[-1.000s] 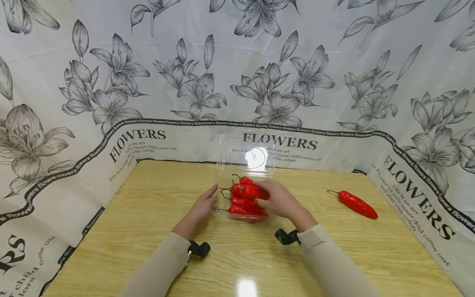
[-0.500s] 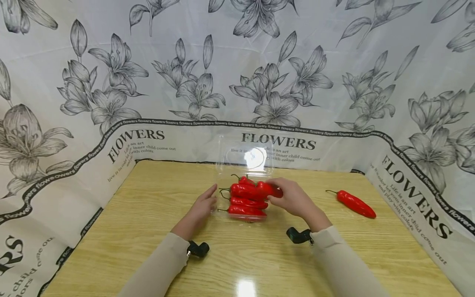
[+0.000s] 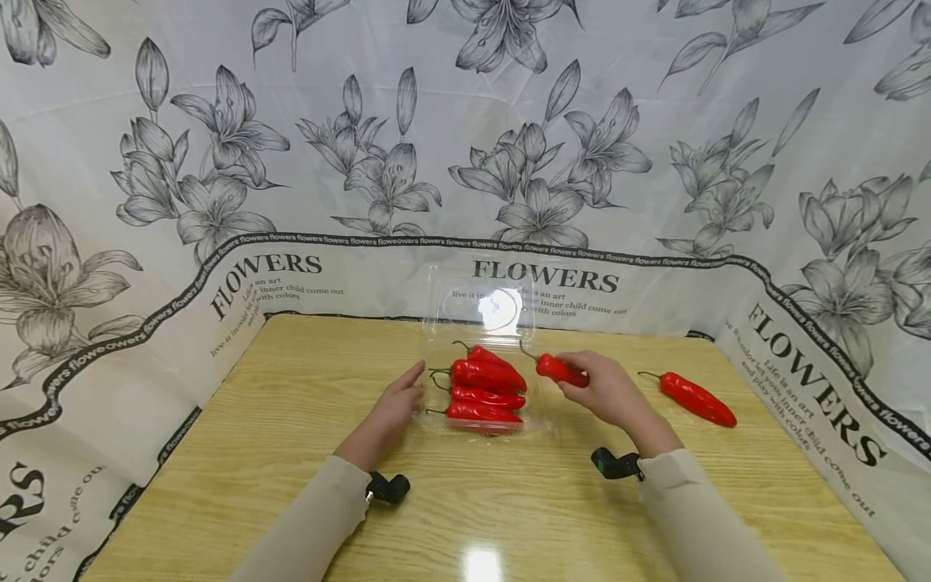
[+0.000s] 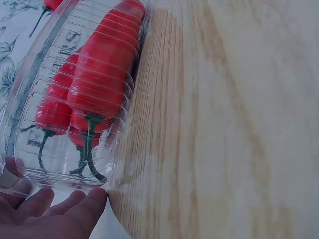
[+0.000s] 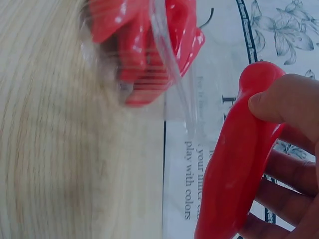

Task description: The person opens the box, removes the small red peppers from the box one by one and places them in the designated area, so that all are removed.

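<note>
My right hand (image 3: 607, 390) grips a red chili pepper (image 3: 556, 369) by its body, to the right of a clear plastic clamshell box (image 3: 534, 427). The pepper's green stem points up and left. In the right wrist view, the thumb lies along one side of the held pepper (image 5: 239, 154) and the fingers on the other. Several red peppers (image 3: 483, 396) lie stacked inside the box, stems to the left. My left hand (image 3: 396, 406) rests at the box's left end, fingers extended. The left wrist view shows its fingertips (image 4: 92, 196) against the box's clear wall (image 4: 65, 181).
Another red pepper (image 3: 698, 398) lies by itself on the wooden table (image 3: 465, 501) at the right. The box's transparent lid (image 3: 465, 303) stands raised behind it, near a flower-printed cloth (image 3: 393, 275) that walls in the table's back and sides.
My right hand has lifted one pepper off the top of the pile and carried it rightward out of the box. My left hand has kept its place at the box's left end.
</note>
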`<state>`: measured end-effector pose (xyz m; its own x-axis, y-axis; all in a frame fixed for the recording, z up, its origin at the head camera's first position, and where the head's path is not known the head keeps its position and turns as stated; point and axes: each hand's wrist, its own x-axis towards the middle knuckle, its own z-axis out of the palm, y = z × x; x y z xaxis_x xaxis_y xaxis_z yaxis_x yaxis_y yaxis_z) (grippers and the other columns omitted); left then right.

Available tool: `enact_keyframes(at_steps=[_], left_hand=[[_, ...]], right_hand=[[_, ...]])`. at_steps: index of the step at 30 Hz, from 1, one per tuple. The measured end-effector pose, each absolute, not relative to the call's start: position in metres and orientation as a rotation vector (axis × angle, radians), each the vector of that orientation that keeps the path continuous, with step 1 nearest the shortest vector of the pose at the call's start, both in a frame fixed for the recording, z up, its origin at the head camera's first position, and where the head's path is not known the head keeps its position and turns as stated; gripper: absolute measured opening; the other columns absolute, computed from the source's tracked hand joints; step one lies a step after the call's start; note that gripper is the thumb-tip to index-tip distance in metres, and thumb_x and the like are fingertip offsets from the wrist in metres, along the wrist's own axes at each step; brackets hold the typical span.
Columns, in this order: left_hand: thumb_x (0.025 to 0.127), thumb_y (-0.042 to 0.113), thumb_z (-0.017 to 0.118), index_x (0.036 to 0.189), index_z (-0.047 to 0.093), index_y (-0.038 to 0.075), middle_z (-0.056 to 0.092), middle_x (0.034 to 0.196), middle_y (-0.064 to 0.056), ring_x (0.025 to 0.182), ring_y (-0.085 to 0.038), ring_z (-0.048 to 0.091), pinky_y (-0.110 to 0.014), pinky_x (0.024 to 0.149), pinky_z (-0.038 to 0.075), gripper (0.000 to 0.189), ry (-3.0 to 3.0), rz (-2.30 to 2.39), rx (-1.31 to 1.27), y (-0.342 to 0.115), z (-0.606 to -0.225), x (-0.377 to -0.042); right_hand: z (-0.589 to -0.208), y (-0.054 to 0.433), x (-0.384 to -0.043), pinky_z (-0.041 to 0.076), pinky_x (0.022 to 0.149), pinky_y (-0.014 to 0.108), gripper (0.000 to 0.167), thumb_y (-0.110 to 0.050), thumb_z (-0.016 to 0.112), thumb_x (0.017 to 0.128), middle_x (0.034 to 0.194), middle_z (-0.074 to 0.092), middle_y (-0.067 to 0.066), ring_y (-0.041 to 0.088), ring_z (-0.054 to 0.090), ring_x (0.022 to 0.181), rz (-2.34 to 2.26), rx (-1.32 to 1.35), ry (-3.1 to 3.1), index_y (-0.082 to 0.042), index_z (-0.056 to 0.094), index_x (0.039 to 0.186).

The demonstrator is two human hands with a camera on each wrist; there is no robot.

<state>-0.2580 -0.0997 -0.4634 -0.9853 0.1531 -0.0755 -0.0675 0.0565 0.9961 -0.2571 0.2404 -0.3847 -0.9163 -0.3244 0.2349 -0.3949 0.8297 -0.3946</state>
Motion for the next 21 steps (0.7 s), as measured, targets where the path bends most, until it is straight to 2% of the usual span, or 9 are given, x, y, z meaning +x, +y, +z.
enact_keyframes(at_steps=[5, 10, 13, 17, 21], left_hand=[[0.098, 0.006, 0.036, 0.155, 0.024, 0.014, 0.016, 0.163, -0.007, 0.136, -0.027, 0.026, -0.031, 0.083, 0.035, 0.059, 2.155, 2.057, 0.094, -0.101, -0.465, -0.259], [0.099, 0.006, 0.037, 0.155, 0.024, 0.012, 0.017, 0.163, -0.008, 0.136, -0.028, 0.027, -0.036, 0.090, 0.035, 0.058, 2.164, 2.059, 0.104, -0.100, -0.465, -0.260], [0.098, 0.006, 0.038, 0.154, 0.025, 0.011, 0.019, 0.162, -0.008, 0.140, -0.027, 0.025, -0.038, 0.101, 0.029, 0.058, 2.168, 2.058, 0.107, -0.100, -0.466, -0.259], [0.098, 0.006, 0.038, 0.154, 0.027, 0.013, 0.021, 0.162, -0.008, 0.142, -0.029, 0.026, -0.038, 0.099, 0.030, 0.058, 2.163, 2.061, 0.095, -0.100, -0.466, -0.260], [0.097, 0.006, 0.038, 0.154, 0.028, 0.016, 0.022, 0.162, -0.007, 0.136, -0.027, 0.031, -0.035, 0.094, 0.033, 0.058, 2.153, 2.068, 0.075, -0.100, -0.465, -0.260]], right_hand=[[-0.390, 0.255, -0.260, 0.053, 0.084, 0.049, 0.045, -0.019, 0.071, 0.086, 0.119, 0.064, 0.018, 0.030, 0.062, 0.098, 0.645, 0.508, -2.878, -0.006, 0.061, 0.128], [-0.394, 0.268, -0.263, 0.052, 0.084, 0.051, 0.046, -0.021, 0.070, 0.086, 0.119, 0.064, 0.020, 0.032, 0.061, 0.098, 0.606, 0.455, -2.904, -0.004, 0.060, 0.129], [-0.396, 0.276, -0.264, 0.052, 0.084, 0.051, 0.047, -0.022, 0.070, 0.086, 0.117, 0.064, 0.020, 0.032, 0.061, 0.097, 0.576, 0.411, -2.922, -0.004, 0.060, 0.129], [-0.396, 0.287, -0.263, 0.051, 0.083, 0.051, 0.047, -0.021, 0.071, 0.086, 0.115, 0.064, 0.022, 0.033, 0.061, 0.096, 0.545, 0.374, -2.936, -0.002, 0.060, 0.128], [-0.397, 0.298, -0.262, 0.051, 0.083, 0.051, 0.047, -0.021, 0.070, 0.086, 0.115, 0.063, 0.022, 0.033, 0.060, 0.096, 0.539, 0.347, -2.950, -0.002, 0.060, 0.128]])
